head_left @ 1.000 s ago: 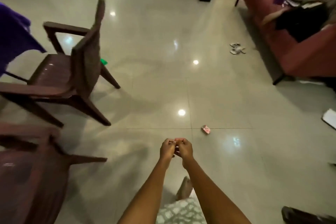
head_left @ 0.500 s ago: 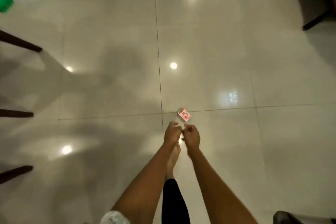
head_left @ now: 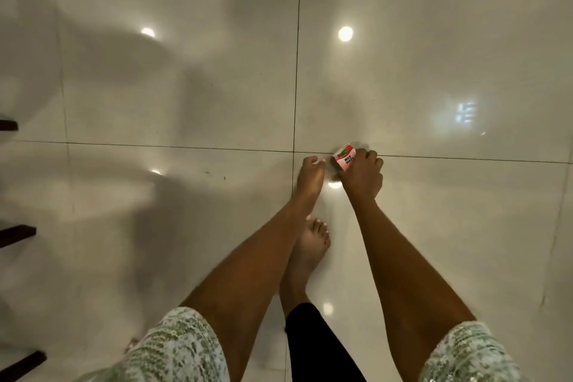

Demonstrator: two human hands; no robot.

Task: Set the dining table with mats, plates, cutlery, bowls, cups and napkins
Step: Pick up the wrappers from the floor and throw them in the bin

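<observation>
No mats, plates, cutlery, bowls, cups or napkins are in view, and neither is the dining table. I am bent low over a glossy tiled floor (head_left: pixel 186 87). My right hand (head_left: pixel 361 178) grips a small red-and-white milkshake carton (head_left: pixel 344 158) at floor level, on a tile joint. Just left of the carton is my left hand (head_left: pixel 310 177), with its fingers curled under. Whether it pinches something small is hidden from me.
My bare foot (head_left: pixel 305 254) stands just behind the hands. Dark wooden chair legs (head_left: pixel 18 232) poke in along the left edge. Ceiling lights reflect off the pale tiles.
The view dropped from the room to the floor as I bent down. My hands, held together before, parted and reached the carton; the right hand took hold of it.
</observation>
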